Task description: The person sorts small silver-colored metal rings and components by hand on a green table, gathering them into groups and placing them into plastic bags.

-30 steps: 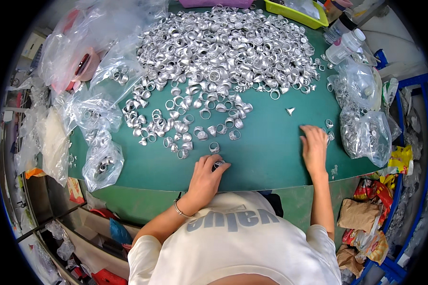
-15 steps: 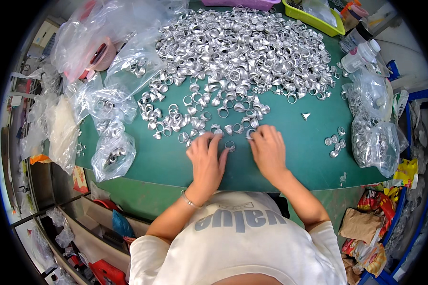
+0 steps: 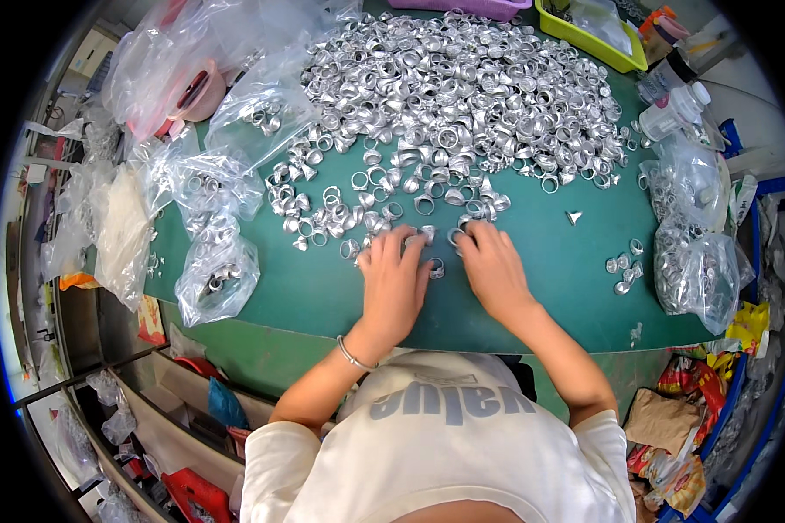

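Observation:
A large heap of silver-coloured metal rings (image 3: 462, 87) covers the far part of a green tabletop (image 3: 549, 296). A looser scatter of rings (image 3: 331, 209) spreads from the heap towards me. My left hand (image 3: 391, 283) is palm down at the near edge of this scatter, its thumb apart from its fingers. The fingertips reach rings there, partly hiding them. One single ring (image 3: 437, 268) lies just beside the left thumb. To the right, the fingertips of my right hand (image 3: 497, 270) are closed on a ring (image 3: 454, 235) at the table surface.
Several rings (image 3: 624, 268) form a small group at the right, with a lone silver piece (image 3: 574, 217) farther back. Clear plastic bags holding rings stand at the left (image 3: 218, 279) and right (image 3: 698, 270). Purple (image 3: 462, 7) and yellow-green baskets (image 3: 593, 39) and a white bottle (image 3: 674, 112) stand at the back.
The whole view has shifted slightly, moving the table's contents to the right in the picture. My left fingers have spread a little among the near rings; the right hand stays by its ring.

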### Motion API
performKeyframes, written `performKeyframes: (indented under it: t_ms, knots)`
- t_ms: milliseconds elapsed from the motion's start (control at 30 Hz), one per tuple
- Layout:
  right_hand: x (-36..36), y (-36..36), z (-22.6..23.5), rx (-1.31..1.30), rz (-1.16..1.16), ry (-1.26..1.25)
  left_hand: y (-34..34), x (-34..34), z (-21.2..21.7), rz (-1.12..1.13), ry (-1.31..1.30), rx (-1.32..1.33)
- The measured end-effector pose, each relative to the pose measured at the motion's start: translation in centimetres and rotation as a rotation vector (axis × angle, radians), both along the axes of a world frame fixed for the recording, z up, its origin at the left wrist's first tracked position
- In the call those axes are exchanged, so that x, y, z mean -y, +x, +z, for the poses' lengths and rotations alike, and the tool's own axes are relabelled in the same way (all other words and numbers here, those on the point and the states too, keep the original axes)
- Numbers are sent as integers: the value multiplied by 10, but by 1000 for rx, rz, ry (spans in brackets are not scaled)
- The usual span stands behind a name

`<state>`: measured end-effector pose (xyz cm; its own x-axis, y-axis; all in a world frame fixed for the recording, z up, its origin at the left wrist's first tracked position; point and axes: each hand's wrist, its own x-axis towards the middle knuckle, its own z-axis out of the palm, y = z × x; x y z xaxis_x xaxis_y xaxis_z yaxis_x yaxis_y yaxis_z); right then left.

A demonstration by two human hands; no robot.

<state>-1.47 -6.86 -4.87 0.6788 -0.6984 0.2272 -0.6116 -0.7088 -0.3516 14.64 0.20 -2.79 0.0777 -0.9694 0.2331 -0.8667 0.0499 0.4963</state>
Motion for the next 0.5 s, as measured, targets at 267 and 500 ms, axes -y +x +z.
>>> performKeyframes:
  t_ms: [267,500]
  knots:
    - [-16,-90,19,-141,-382,-19,-10,-22,-5,-55,76,-91]
    - [5,-131,25,-282,-782,-276,-25,21,4,-126,-3,13]
